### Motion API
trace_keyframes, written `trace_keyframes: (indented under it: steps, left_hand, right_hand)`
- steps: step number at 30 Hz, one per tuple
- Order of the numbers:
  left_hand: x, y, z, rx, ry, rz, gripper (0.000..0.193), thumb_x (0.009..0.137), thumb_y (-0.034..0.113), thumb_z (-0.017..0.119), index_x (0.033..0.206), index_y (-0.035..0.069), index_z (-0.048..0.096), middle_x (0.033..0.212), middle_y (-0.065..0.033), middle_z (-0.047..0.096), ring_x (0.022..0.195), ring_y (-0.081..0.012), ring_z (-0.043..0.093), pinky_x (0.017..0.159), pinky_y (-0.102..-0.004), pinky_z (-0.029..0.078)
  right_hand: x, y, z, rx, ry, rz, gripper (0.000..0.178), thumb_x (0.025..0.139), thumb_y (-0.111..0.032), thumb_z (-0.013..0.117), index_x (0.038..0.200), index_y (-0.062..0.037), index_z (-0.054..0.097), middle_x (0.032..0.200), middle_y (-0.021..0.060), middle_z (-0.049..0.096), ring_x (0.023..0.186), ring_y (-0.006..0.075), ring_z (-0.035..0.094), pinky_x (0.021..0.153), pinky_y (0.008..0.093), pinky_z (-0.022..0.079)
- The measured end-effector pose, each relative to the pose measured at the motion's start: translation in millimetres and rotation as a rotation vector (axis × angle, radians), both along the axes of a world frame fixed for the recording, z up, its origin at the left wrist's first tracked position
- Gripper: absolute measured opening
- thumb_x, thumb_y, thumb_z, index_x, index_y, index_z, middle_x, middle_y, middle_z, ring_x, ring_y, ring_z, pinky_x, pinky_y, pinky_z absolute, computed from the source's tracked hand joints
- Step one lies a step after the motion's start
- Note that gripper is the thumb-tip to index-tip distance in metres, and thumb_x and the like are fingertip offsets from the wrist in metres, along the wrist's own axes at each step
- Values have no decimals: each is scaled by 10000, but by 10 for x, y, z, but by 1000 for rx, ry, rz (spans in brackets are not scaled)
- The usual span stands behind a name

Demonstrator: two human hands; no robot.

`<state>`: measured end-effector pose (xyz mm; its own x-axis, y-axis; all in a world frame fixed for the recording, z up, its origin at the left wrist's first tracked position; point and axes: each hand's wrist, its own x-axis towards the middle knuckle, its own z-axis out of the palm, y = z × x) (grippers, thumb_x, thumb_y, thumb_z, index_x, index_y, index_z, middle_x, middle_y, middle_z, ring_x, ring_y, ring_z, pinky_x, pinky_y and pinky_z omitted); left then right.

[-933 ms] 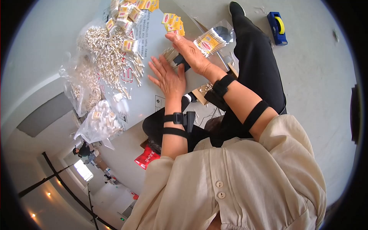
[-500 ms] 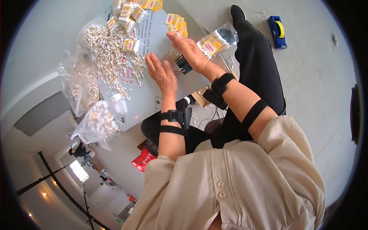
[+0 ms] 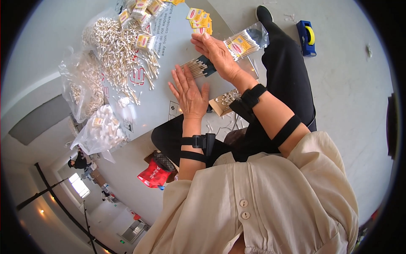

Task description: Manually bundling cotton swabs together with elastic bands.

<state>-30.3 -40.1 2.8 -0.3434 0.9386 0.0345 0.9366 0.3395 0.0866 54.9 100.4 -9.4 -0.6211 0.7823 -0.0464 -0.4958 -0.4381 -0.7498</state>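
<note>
A row of cotton swabs (image 3: 194, 67) lies on the grey table between my hands, partly over a dark flat piece (image 3: 209, 70). My left hand (image 3: 191, 96) is open and flat, its fingertips at the near side of the row; whether they touch the swabs I cannot tell. On the other side, my right hand (image 3: 219, 57) is open too, edge-on with fingers stretched out, and nothing shows in it. Just right of it lies a clear bag of swabs with a yellow card (image 3: 242, 44). Several yellow cards (image 3: 200, 21) are fanned beyond the right fingertips.
A large heap of loose swabs (image 3: 120, 55) covers the table's left side, with filled packs (image 3: 146, 41) on and behind it. Plastic bags of swabs (image 3: 103, 129) stand along the left edge. Below the table is an open box (image 3: 224, 101); a blue tape dispenser (image 3: 306, 38) sits on the floor.
My left hand has drawn back toward me and turned flatter, away from my right hand. More of the swab row shows between them. The whole view has shifted slightly.
</note>
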Motion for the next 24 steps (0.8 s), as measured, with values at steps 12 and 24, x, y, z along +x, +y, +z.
trace_keyframes:
  steps: [12, 24]
  left_hand:
    - [-315, 303, -31, 660, -748, 171, 748, 982, 501, 364, 1469, -31, 165, 1539, -218, 137, 1429, -332, 154, 1148, -450, 153]
    - [-183, 514, -156, 1004, -1211, 281, 628, 997, 434, 376, 1405, -39, 306, 1435, -190, 359, 1319, -291, 375, 1109, -413, 262]
  right_hand:
    - [-157, -315, -83, 129, -222, -318, 533, 1008, -391, 403, 1304, 46, 479, 1329, 172, 507, 1270, 239, 434, 1065, 307, 319]
    - [-234, -230, -105, 75, -149, -173, 569, 1002, -385, 436, 1359, 57, 416, 1364, 162, 466, 1298, 213, 421, 1102, 316, 316]
